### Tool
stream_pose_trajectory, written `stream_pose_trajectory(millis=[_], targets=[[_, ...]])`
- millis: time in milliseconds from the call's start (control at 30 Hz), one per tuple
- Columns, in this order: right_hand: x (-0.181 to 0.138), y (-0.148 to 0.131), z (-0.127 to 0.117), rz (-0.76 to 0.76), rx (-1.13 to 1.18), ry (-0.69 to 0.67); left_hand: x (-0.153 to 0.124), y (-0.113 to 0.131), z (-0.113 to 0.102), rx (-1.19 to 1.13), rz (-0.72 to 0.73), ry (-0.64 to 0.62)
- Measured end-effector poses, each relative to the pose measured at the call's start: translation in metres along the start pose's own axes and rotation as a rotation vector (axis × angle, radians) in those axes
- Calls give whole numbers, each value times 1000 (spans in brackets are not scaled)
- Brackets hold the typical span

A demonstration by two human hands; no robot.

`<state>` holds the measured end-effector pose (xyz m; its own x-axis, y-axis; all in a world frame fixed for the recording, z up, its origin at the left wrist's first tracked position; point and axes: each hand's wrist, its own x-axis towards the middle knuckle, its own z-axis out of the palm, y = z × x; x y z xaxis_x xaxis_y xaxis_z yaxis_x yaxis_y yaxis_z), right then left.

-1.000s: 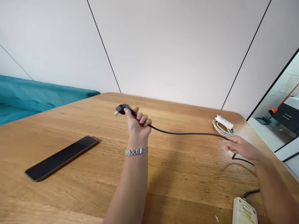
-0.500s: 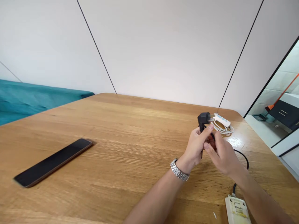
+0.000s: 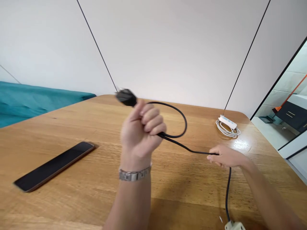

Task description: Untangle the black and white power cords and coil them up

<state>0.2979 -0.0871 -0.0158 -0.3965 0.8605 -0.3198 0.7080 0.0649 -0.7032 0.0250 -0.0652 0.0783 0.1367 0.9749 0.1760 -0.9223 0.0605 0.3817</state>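
My left hand, with a metal watch on its wrist, is closed around a black power cord just below its plug. The plug sticks out above the fist toward the upper left, blurred by motion. A loop of cord bulges to the right of this hand. Farther right, my right hand pinches the same cord between thumb and fingers, low over the table. From there the cord runs down to an off-white box, mostly cut off by the bottom edge of the view.
A dark phone-like slab lies on the wooden table at left. At the back right is a white power strip with its cable coiled. A pale wall rises behind the table; a teal seat stands beyond its left edge.
My left hand has swung left with the plug, away from my right hand, stretching the cord between them. My right hand stays at the right, holding the cord. The off-white box sits lower in view.
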Motion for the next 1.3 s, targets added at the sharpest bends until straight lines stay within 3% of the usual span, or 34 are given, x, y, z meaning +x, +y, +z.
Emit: stream_pose_trajectory(millis=[100,200,300,400,467,567,733,833,933,1000,1133,1233,1300], targets=[[0,19,-13,-22,291,23,-7,25,-2,44,142,-19],[3,24,-19,-6,647,238,-7,21,-1,160,3,23],[5,15,-20,-55,895,485,0,-14,1,363,-304,13],[2,0,-15,-153,971,634,6,-68,-2,599,-427,-119],[-1,-9,-6,-215,894,705,9,-104,-9,669,-424,-128],[-1,-18,15,-297,534,760,10,-141,-23,713,-401,-90],[0,-27,44,-205,-236,896,12,-161,-38,656,-338,4],[-2,-33,51,-230,-381,865,19,-157,-39,662,-368,122],[-2,-33,53,-282,-280,866,28,-143,-35,562,-340,174],[1,-28,52,-217,-155,843,33,-128,-31,418,-303,157],[11,-19,52,-50,49,537,37,-97,-23,162,-209,165],[17,-19,61,-31,156,294,37,-81,-21,63,-58,208],[20,-23,72,-55,164,209,35,-74,-21,38,39,224]])
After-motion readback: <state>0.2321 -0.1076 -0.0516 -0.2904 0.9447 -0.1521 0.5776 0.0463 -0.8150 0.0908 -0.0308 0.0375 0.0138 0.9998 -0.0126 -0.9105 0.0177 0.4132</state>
